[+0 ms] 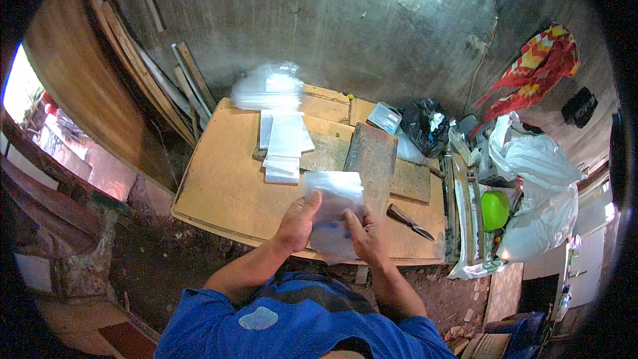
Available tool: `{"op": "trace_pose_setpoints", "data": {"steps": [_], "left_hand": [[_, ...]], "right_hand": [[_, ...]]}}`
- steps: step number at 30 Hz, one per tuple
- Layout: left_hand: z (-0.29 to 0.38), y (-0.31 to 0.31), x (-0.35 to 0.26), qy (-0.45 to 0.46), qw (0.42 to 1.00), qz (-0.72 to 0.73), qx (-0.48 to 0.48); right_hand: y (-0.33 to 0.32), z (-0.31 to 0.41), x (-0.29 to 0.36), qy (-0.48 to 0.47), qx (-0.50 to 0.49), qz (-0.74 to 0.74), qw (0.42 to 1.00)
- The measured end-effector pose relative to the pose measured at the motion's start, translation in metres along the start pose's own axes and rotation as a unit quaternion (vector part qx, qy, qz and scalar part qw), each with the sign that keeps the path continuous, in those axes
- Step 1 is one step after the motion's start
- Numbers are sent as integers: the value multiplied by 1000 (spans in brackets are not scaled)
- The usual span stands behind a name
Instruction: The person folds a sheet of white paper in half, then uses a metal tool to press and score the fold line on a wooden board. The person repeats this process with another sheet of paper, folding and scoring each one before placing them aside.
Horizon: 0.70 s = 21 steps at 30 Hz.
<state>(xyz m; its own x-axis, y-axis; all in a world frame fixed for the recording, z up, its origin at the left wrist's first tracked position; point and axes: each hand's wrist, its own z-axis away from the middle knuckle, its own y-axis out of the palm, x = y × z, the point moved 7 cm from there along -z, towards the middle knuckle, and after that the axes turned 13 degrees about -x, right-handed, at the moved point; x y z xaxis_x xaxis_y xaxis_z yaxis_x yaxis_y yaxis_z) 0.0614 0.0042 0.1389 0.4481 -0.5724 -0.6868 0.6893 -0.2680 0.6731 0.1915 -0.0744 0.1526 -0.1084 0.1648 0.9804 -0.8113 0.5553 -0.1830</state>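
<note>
Between my two hands is a stack of clear plastic sheets or bags (335, 219), held upright over the table's near edge. My left hand (299, 222) grips its left side, thumb on the face towards me. On the right side my right hand (368, 234) holds it the same way, slightly blurred. Beyond it, several flat stacks of similar clear plastic (285, 134) overlap on the wooden table (219, 159). A larger shiny plastic pile (269, 92) lies at the back. To the right of my right hand rests a knife or pair of shears (409, 222) with a dark handle.
A worn dark board (371, 159) lies across another plank (411, 182) on the table. At the back right are a plastic box (384, 117) and a black plastic bag (426, 124). White sacks (538, 174) and a green plastic item (494, 209) crowd the right side. Wood strips (192, 85) lean against the wall.
</note>
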Motion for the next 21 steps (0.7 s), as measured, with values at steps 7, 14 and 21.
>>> {"op": "trace_pose_setpoints", "data": {"steps": [7,14,21], "left_hand": [[6,0,11,27,996,-73,-51],[9,-6,-1,20,987,-160,3],[9,-4,7,17,993,-108,33]], "right_hand": [[1,1,-1,-81,-59,89,991],[-11,-3,8,35,49,-104,993],[-18,-3,20,39,6,-105,994]]}}
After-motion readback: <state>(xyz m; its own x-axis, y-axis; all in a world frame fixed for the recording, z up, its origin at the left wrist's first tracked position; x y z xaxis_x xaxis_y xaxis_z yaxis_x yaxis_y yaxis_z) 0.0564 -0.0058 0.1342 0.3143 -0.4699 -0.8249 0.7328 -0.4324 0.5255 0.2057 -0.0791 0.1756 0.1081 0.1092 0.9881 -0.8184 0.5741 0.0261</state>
